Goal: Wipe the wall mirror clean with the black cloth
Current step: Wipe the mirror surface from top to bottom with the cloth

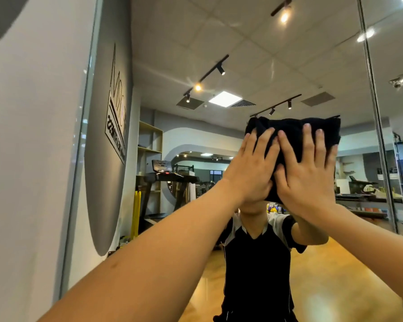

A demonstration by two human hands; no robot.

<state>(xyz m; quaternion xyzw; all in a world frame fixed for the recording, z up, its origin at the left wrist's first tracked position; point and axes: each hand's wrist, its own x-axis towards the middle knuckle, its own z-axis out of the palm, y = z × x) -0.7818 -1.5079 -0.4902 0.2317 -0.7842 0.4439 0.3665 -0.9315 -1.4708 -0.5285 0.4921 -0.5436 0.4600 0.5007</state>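
Black cloth on a mirror full of greys and warm wood

The cloth [296,133] is plain black, unpatterned. The wall mirror [219,54] reflects a white tiled ceiling, an orange-brown wooden floor [335,287], a black treadmill [165,175] and a yellow post [135,212]. The reflected shirt [256,263] is black with white shoulders (thin white piping down the sides). The wall [33,135] is pale grey with a darker grey curve.

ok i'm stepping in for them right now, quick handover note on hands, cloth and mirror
Left hand: flat, fingers spread, pressing the black cloth against the wall mirror.
Right hand: same, palm on the cloth beside the left, the two overlapping at the thumbs.
Cloth: bunched, at head height, near the mirror's left part.
Done: cannot tell which areas are already wiped; no clear streaks show.
Left: keep wiping across the rest of the panel, up to the seam on the right.
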